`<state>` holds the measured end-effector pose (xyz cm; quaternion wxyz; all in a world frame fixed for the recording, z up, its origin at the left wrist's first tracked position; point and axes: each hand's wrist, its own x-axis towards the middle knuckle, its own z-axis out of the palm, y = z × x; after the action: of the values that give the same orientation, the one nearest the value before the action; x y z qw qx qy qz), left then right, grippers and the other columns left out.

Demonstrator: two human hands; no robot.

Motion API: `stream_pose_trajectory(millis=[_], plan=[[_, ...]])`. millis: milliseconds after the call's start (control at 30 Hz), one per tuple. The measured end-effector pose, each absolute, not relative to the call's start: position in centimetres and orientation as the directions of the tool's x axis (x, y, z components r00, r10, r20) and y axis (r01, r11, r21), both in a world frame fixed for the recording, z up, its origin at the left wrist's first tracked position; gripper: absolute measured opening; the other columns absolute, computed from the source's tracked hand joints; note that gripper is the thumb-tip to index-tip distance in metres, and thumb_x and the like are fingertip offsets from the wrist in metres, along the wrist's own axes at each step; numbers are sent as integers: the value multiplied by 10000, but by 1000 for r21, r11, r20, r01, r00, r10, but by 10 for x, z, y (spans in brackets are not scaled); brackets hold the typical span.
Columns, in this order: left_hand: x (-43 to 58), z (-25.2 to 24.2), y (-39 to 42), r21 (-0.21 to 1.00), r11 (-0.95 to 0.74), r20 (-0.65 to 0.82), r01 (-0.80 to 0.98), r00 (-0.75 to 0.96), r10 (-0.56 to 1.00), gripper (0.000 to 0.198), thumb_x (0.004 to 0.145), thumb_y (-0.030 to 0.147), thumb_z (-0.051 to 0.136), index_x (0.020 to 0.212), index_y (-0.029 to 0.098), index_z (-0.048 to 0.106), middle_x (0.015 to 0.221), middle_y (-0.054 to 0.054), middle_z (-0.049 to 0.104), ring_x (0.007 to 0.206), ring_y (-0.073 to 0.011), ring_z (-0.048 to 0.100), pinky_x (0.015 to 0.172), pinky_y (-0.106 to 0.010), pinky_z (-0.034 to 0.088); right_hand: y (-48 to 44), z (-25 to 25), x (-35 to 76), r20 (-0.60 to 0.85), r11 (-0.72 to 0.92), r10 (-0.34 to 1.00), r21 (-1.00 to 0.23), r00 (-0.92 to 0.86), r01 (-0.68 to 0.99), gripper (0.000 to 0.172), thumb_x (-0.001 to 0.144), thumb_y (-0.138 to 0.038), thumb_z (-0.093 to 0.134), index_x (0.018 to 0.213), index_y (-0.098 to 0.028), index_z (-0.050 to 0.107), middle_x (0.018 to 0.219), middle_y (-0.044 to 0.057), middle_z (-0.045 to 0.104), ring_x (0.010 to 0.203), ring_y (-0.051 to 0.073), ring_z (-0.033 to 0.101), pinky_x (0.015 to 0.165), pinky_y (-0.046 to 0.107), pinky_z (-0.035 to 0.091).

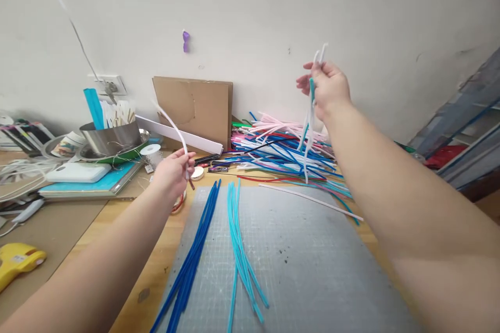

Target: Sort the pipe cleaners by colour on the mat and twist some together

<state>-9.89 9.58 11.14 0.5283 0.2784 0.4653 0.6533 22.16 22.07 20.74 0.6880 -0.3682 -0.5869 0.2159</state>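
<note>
My left hand (pixel 173 171) is closed on one white pipe cleaner (pixel 174 128) that curves up and to the left. Raised high at the right, my right hand (pixel 327 88) is closed on a small bunch of white and teal pipe cleaners (pixel 310 130) that hang down over a mixed pile of pipe cleaners (pixel 281 151). On the grey cutting mat (pixel 312 260) lie a row of dark blue pipe cleaners (pixel 195 255) and a row of light blue pipe cleaners (pixel 242 250). A single white pipe cleaner (pixel 310 200) lies across the mat's far right.
A cardboard sheet (pixel 193 106) leans on the wall behind a long white strip (pixel 179 135). At the left stand a metal bowl (pixel 111 138) with tools, a white box on a tray (pixel 78 173), and a yellow tool (pixel 17 263). Small items lie near the mat's far edge.
</note>
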Motion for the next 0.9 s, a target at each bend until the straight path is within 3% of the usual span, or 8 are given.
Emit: stream_pose_trajectory(millis=[167,333,533,633,733,833,900], plan=[[-78,113,50,805,243,-281,-541,13,960,164,828,8,431,885,94,557,654,-4,484,464,-39,446,392,-120,383,200,232,226,648,639,740,-761,179,112,239,969,-295,280,973,-196,497,839,11,642,741,68,613,728,259,430],[-71,107,16,731,385,-345,-564,182,921,128,818,20,481,882,102,555,699,-11,499,501,-48,483,413,-128,420,197,223,237,389,382,921,-904,-4,192,170,902,-90,402,793,-139,523,692,33,642,686,135,642,779,363,450],[-72,108,6,745,392,-353,-540,181,918,133,798,15,497,849,118,562,753,-39,567,568,-70,549,505,-165,499,185,243,251,493,473,867,-860,75,193,160,894,-78,423,805,-133,545,804,58,667,757,129,654,825,362,448],[-66,109,2,760,379,-354,-528,153,923,154,761,-25,497,792,118,545,745,-35,565,548,-60,536,456,-143,463,158,247,239,683,654,728,-719,61,236,136,881,-82,446,835,-132,563,856,53,660,791,93,641,820,305,442],[-53,105,-6,744,388,-332,-545,203,921,178,755,-40,482,807,120,539,698,-14,549,479,-40,491,364,-114,359,114,218,215,797,801,580,-519,-169,299,145,879,-118,462,847,-171,593,802,16,656,774,109,630,804,309,458],[-35,97,-18,717,456,-384,-528,247,890,169,812,16,486,933,107,561,804,-76,632,585,-82,601,428,-129,435,67,161,189,681,932,356,-206,-640,299,192,894,-164,440,894,-199,629,873,37,663,846,161,593,802,341,433],[-25,90,-28,686,528,-439,-500,294,849,167,840,61,493,986,100,566,964,-136,654,796,-164,667,595,-204,535,42,121,178,538,949,299,-81,-788,305,268,919,-185,373,977,-197,634,860,63,654,829,188,561,769,362,412]])
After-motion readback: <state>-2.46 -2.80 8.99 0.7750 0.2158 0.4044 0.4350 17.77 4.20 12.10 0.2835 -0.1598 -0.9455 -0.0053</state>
